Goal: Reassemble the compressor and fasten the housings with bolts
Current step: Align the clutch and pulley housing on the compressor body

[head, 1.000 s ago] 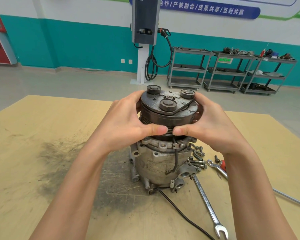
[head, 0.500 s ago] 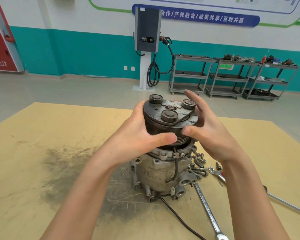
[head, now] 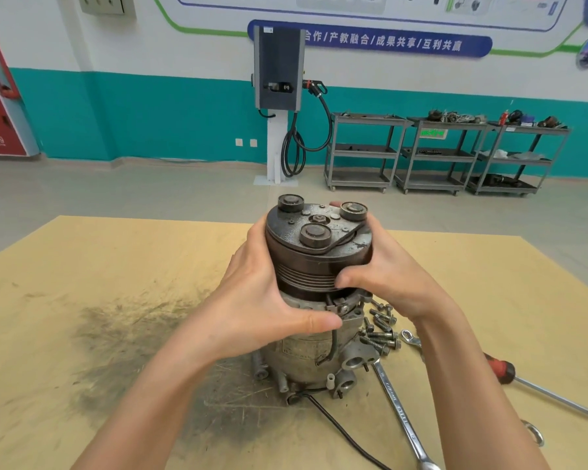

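Head view: the compressor (head: 314, 337), standing upright on the table (head: 82, 266), is being gripped at its pulley (head: 319, 262) by both the left hand (head: 255, 300) and right hand (head: 387, 276), while the bolts (head: 381, 330) are lying loose beside it, so fastening is seemingly not being started yet.

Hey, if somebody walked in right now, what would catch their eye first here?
First, the upright compressor mid-table, with the left hand and right hand wrapped around its dark pulley on top. Next, the loose bolts and a long wrench lying to its right, and the dark grease stain on the table to its left.
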